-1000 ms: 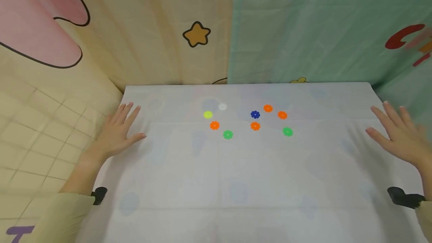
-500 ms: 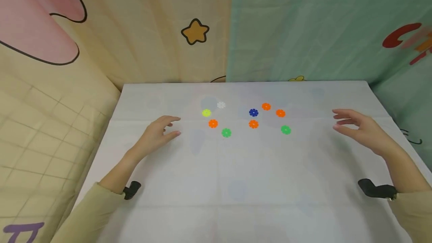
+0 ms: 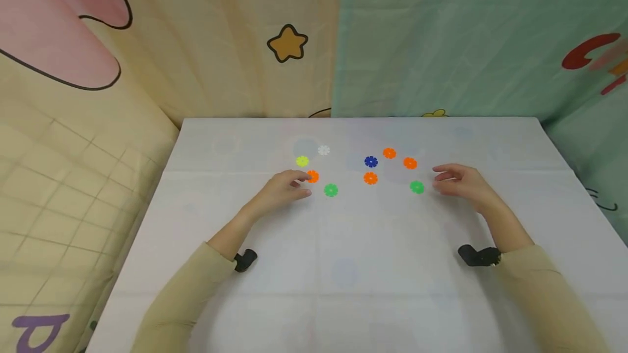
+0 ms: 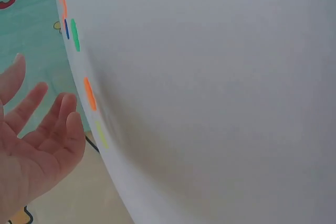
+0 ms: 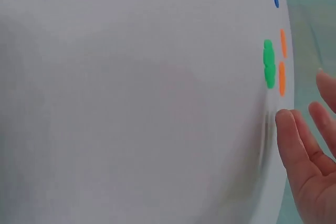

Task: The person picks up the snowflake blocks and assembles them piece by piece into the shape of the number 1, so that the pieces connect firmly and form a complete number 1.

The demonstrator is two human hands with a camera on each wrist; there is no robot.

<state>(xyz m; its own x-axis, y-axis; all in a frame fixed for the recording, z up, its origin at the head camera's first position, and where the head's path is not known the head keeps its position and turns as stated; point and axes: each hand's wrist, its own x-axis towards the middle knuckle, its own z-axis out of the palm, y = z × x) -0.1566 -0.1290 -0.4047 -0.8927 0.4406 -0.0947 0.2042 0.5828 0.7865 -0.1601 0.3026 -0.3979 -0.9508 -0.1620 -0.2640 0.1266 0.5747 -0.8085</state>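
Several small notched plastic discs lie flat on the white-covered table. In the head view my left hand (image 3: 282,192) hovers with bent, loose fingers, its fingertips partly over an orange disc (image 3: 313,177). Just right of them lies a green disc (image 3: 331,190); a yellow disc (image 3: 302,161) and a white disc (image 3: 324,150) are behind. My right hand (image 3: 463,183) is held right of another green disc (image 3: 417,187), apart from it, with two orange discs (image 3: 410,163) and a blue disc (image 3: 370,162) further left. In the left wrist view nothing is between the left hand's fingers (image 4: 73,129).
The table (image 3: 343,249) is spread with a white cloth and ends at a back edge against a yellow and green curtain (image 3: 441,37). A third right-side orange disc (image 3: 370,178) lies nearest the middle. Black wrist cameras (image 3: 245,260) sit at both cuffs.
Both hands have moved inward from the table's sides toward the discs, the left going right and the right going left. Their spread fingers have become loosely bent. The discs lie as before.
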